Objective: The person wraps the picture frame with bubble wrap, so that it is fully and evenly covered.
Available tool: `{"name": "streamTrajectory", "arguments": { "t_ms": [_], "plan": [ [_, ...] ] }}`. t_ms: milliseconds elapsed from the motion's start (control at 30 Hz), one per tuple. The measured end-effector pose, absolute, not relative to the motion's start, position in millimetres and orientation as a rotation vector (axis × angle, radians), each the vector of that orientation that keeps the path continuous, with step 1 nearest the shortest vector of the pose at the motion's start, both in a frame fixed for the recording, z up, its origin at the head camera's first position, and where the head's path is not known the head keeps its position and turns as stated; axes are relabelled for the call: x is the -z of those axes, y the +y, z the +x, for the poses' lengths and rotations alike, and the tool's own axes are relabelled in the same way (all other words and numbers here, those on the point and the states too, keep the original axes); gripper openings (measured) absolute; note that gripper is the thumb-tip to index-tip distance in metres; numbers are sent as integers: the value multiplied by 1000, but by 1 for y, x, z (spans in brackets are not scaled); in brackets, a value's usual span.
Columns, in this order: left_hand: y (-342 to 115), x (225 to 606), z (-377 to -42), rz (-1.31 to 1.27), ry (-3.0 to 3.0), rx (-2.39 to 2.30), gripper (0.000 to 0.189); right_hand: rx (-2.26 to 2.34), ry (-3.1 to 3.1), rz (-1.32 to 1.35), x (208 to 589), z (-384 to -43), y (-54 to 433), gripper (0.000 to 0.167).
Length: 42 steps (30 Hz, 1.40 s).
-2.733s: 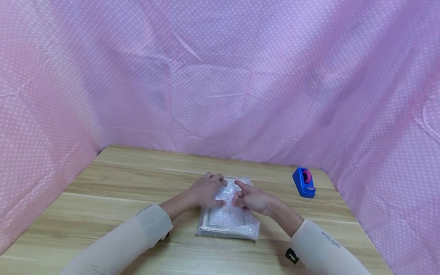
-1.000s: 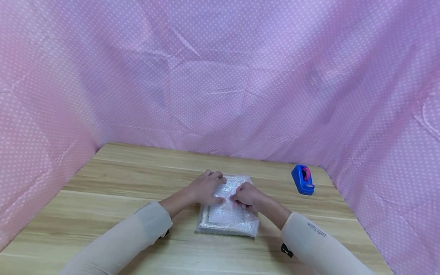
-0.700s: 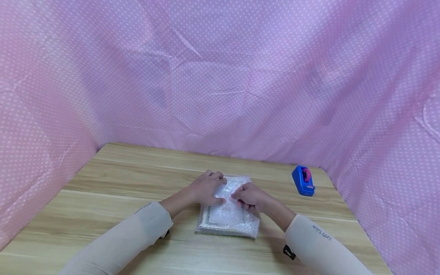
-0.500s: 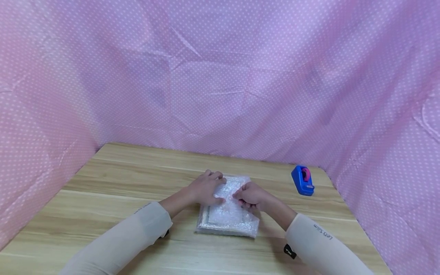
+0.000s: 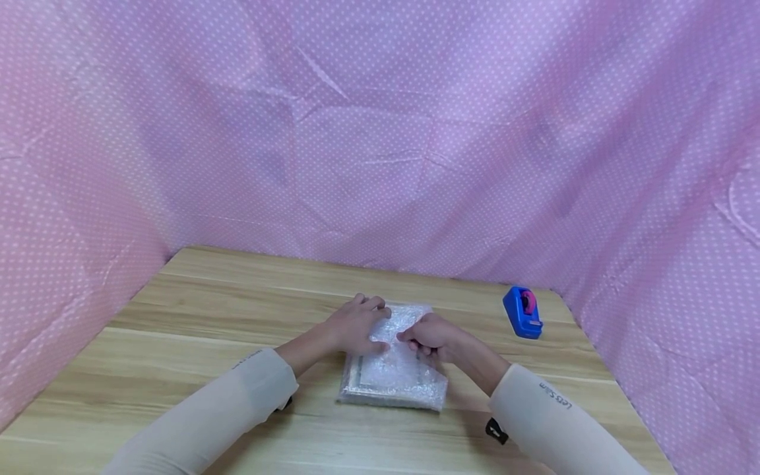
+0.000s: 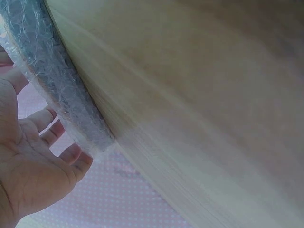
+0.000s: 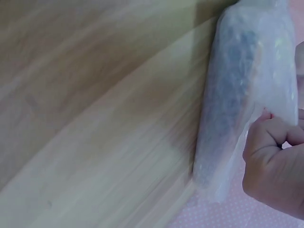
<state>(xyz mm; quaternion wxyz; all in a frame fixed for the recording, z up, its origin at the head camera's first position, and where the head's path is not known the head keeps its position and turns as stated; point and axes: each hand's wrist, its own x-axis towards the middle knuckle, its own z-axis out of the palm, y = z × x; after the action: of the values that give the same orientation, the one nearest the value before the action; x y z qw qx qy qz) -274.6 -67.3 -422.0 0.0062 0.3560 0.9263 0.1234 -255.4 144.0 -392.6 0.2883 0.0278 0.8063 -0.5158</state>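
A flat rectangular parcel in clear bubble wrap [image 5: 392, 376] lies on the wooden table, and a pale frame-like border shows through it. My left hand [image 5: 356, 328] rests over its left side, fingers spread and loosely bent, thumb toward the middle. In the left wrist view the fingers of the left hand [image 6: 33, 175] reach over the parcel's edge [image 6: 57, 80]. My right hand [image 5: 432, 336] is over the right half, its fingers curled in and a tip against the wrap. The right wrist view shows the right hand [image 7: 275, 161] close against the wrapped side [image 7: 232, 90].
A blue tape dispenser [image 5: 522, 316] with a pink roll stands at the table's right rear. Pink dotted cloth [image 5: 368, 145] hangs behind and at both sides. Black wrist gear [image 5: 496, 431] sits under the right sleeve.
My right hand has gone from an extended index finger to curled fingers, and makes small shifts over the wrap. My left hand and the parcel have stayed nearly still.
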Motion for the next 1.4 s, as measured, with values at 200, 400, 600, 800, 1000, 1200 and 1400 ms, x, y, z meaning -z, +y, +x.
{"name": "streamTrajectory", "arguments": {
  "t_ms": [200,400,600,800,1000,1200,1400],
  "plan": [
    [-67,423,-275,1125,2908,-373,66,1503,2044,119,395,-252,137,15],
    [-68,424,-276,1133,2915,-364,68,1483,2070,155,398,-250,135,27],
    [-67,421,-275,1124,2915,-349,69,1441,2104,147,401,-252,135,27],
    [-67,419,-274,1121,2905,-364,68,1349,2274,148,406,-252,128,17],
    [-68,420,-273,1132,2901,-375,66,1256,2397,214,407,-252,119,19],
    [-69,421,-274,1132,2900,-398,65,1206,2475,274,405,-257,114,21],
    [-67,423,-276,1135,2896,-407,65,1207,2491,307,405,-258,114,23]
  ]
}}
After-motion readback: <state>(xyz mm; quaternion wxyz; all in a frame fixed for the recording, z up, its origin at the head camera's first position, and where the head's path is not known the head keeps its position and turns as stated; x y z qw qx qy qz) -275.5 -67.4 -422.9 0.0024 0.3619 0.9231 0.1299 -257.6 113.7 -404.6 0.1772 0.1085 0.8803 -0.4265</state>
